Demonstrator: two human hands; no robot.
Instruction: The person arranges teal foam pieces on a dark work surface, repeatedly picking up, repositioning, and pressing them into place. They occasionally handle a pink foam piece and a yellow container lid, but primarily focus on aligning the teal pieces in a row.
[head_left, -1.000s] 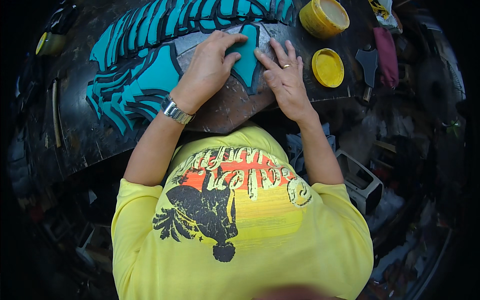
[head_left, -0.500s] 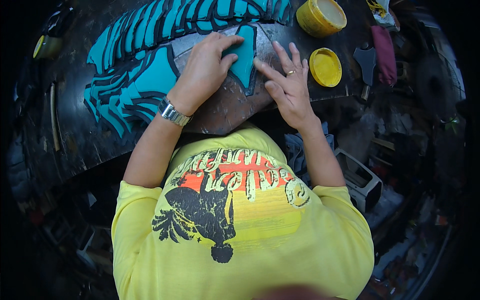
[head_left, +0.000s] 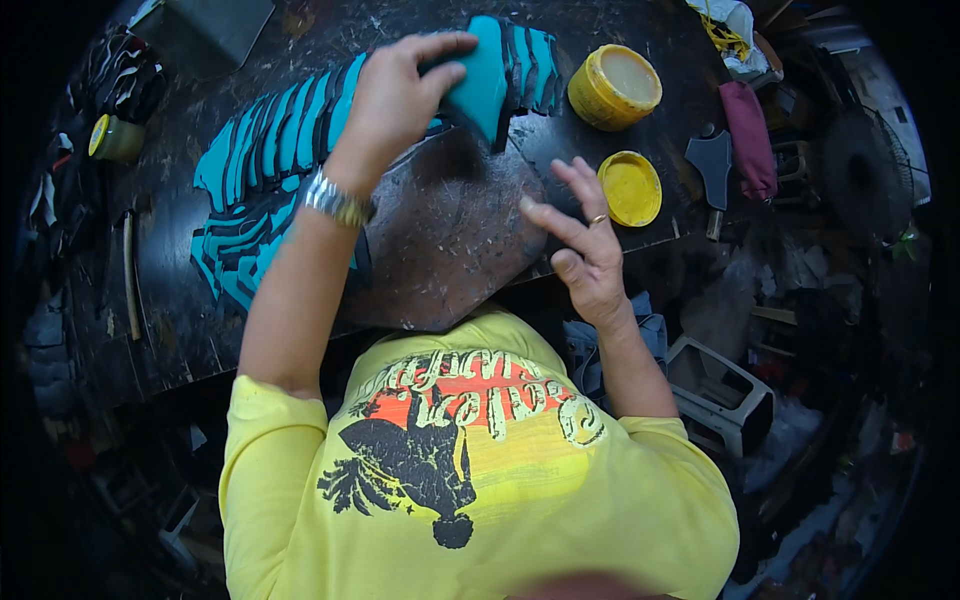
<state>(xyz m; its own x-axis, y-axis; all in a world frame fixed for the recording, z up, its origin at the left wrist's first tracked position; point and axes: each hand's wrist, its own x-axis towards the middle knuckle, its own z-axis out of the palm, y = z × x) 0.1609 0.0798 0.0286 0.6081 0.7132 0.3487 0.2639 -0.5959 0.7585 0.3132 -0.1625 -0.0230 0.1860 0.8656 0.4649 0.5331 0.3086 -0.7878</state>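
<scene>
At the far side of the table, my left hand [head_left: 395,95] has its fingers and thumb on a teal cut piece with a black border [head_left: 485,85]. That piece lies over the right part of a long row of overlapping teal pieces [head_left: 265,140]. My right hand [head_left: 590,245], a ring on one finger, hovers with spread fingers and holds nothing. It is nearest to a round yellow lid [head_left: 632,190]. Between my arms lies a worn brown board [head_left: 450,230]. A second pile of teal pieces [head_left: 235,250] is partly hidden behind my left forearm.
Beyond the lid stands a yellow tub [head_left: 615,90] of pale stuff. A dark flat-bladed tool [head_left: 712,165] and a maroon pouch [head_left: 747,140] lie at the right. On the left are a small jar [head_left: 117,138] with a yellow lid and a thin stick [head_left: 131,275].
My left hand has carried the teal piece from the brown board away from me, onto the row. The right hand has stayed open and now sits a little lower in view.
</scene>
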